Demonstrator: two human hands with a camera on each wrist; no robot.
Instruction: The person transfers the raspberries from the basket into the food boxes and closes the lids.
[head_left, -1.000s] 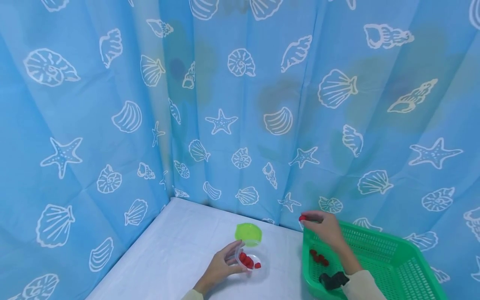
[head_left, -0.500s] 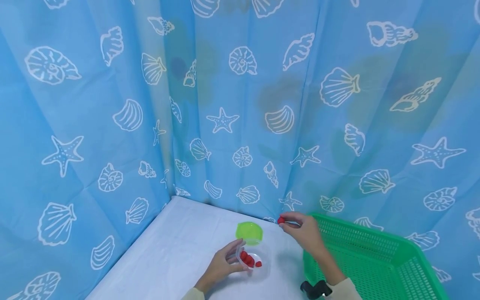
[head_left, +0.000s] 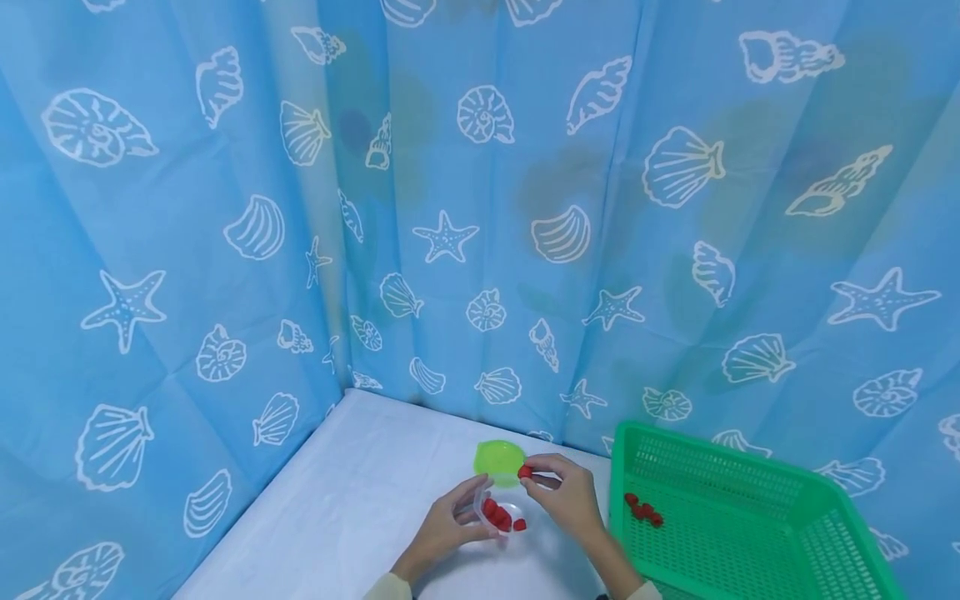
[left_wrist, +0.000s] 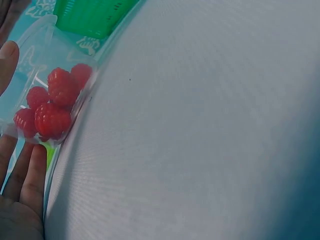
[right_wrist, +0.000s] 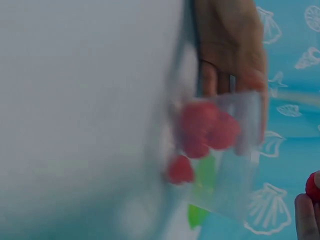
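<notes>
Kind of place unclear; blue seashell-print curtains (head_left: pixel 442 187) meet in corner, hemming white table (head_left: pixel 337 492) on two sides

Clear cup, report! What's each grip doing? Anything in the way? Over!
Left grip: holding clear cup, red berries inside. Right grip: pinching one berry, outside cup. Nothing seen blocking between berry and cup.

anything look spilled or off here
No spill: the berries are in the clear container, green basket or right hand. The blue curtain looks odd, though: blurry brownish and greenish patches discolour its shell print; I cannot tell whether they are stains or shadows.
</notes>
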